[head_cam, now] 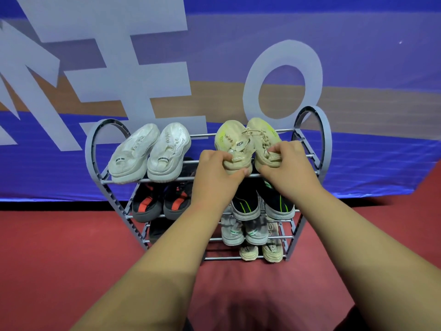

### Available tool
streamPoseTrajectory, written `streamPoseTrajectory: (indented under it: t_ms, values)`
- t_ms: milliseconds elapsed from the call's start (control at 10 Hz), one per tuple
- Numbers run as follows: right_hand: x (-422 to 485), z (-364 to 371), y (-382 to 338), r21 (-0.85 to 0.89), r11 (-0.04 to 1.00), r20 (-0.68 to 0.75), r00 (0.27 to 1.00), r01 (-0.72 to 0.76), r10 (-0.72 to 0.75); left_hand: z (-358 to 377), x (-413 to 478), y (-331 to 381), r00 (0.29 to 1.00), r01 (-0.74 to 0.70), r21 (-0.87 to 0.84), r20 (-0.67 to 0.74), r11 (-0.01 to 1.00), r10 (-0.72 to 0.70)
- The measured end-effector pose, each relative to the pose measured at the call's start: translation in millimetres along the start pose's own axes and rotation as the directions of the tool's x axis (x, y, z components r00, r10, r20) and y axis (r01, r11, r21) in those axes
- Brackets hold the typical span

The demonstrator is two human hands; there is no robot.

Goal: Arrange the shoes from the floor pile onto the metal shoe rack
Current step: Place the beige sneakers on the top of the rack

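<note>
Both hands reach to the top tier of the grey metal shoe rack (pixel 325 130), which stands on the red floor (pixel 47 247) against a blue banner (pixel 358 56) with large pale letters. The left hand (pixel 216 173) grips the heel of the left beige sneaker (pixel 230 142), fingers curled around its back; the right hand (pixel 290 163) clasps the heel of the right beige sneaker (pixel 261 134). Both sneakers rest on the top bars, toes pointing toward the banner. Beside them on the same tier sits a pair of white sneakers (pixel 150 154). One tier down are black shoes with red straps (pixel 162 204) and dark shoes with green stripes (pixel 262 204). Lower tiers hold grey shoes (pixel 243 231) and, seemingly on the bottom bars, a cream pair (pixel 261 252).
</note>
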State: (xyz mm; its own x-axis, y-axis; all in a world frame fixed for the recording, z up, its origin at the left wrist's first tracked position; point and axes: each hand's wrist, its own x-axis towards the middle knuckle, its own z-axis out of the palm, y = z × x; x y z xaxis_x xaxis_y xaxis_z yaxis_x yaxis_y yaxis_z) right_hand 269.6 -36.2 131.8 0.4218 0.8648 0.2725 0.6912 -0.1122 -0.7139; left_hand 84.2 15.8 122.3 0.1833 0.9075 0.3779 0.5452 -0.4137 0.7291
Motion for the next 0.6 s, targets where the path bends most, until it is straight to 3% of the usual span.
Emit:
streamPoseTrajectory:
  t_ms: [500,600]
  values:
    - [3.2,-13.2,4.0,0.027,0.997,0.067,0.995,0.069,-0.07,-26.6,16.7,-8.5,0.977,0.096,-0.175,0.206,0.98,-0.058]
    - [-22.2,-26.9,-1.8,0.081,0.987,-0.037,0.99,0.141,-0.139,-60.1,-12.9,-12.5,0.981,0.041,-0.15,0.193,0.988,-0.011]
